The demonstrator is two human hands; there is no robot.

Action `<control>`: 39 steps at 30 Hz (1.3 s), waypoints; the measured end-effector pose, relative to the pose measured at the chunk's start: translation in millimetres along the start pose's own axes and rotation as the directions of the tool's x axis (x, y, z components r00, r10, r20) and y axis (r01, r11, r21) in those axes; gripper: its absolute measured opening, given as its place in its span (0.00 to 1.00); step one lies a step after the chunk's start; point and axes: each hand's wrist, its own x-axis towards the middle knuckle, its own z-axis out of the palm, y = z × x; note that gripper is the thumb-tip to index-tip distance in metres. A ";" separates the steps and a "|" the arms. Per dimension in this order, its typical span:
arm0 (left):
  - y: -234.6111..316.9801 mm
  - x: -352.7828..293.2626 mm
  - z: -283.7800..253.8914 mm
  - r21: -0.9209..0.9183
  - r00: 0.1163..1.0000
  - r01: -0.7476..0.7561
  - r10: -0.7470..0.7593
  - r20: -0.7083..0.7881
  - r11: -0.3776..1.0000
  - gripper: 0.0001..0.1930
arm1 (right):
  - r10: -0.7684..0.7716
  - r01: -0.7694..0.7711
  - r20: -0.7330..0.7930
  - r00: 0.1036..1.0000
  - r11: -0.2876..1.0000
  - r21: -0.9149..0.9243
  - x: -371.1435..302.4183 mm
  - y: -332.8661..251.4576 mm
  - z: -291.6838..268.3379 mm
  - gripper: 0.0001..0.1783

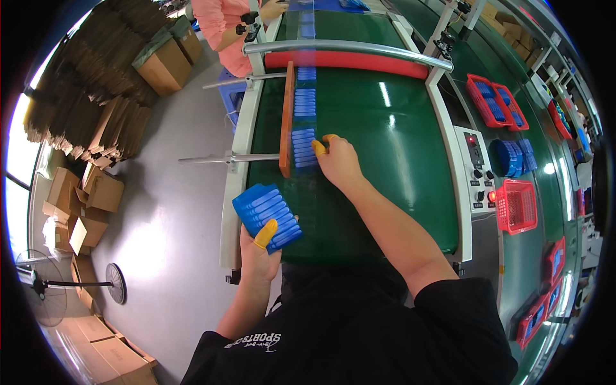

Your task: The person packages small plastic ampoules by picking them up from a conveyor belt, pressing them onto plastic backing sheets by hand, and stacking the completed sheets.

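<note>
My left hand (260, 253) grips a blue ridged pack (266, 208) at the belt's near left corner. The pack looks like several light-blue slender pieces side by side on darker blue; their exact kind is unclear. Its yellow-covered thumb lies across the pack. Over the green belt (366, 212), my right hand (338, 160) has its yellow-tipped thumb and forefinger apart, beside the right edge of a similar blue pack (303, 146). I see nothing held in it. Another blue pack (305, 102) lies farther up the same line, along a brown guide board (287, 122).
A red roller (359, 62) and metal bar (346, 48) cross the belt. A control box (476, 170) stands at the right, near red baskets (516, 205) on another green surface. A person in a pink top (218, 25) is at the far left. Cardboard boxes (163, 67) and a fan (42, 282) stand left.
</note>
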 end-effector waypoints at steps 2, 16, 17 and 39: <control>0.0 -0.3 -2.0 0.003 1.000 0.003 -0.003 -0.010 1.000 0.24 | 0.094 -0.102 0.053 0.994 0.981 0.163 -3.7 -5.3 -18.9 0.19; -3.6 5.4 3.7 -0.068 1.000 0.013 -0.012 0.024 0.998 0.25 | -0.094 0.077 -0.085 0.992 0.979 -0.191 -6.0 -4.8 9.5 0.15; -3.6 4.4 3.0 -0.063 1.000 0.010 -0.008 0.028 0.998 0.25 | -0.096 0.078 -0.091 0.991 0.979 -0.187 -5.5 -8.4 12.7 0.15; -17.0 20.6 3.2 -0.116 0.998 0.043 -0.038 0.044 0.992 0.25 | -0.021 -0.492 0.642 0.766 0.623 0.608 -62.4 -39.5 -47.0 0.16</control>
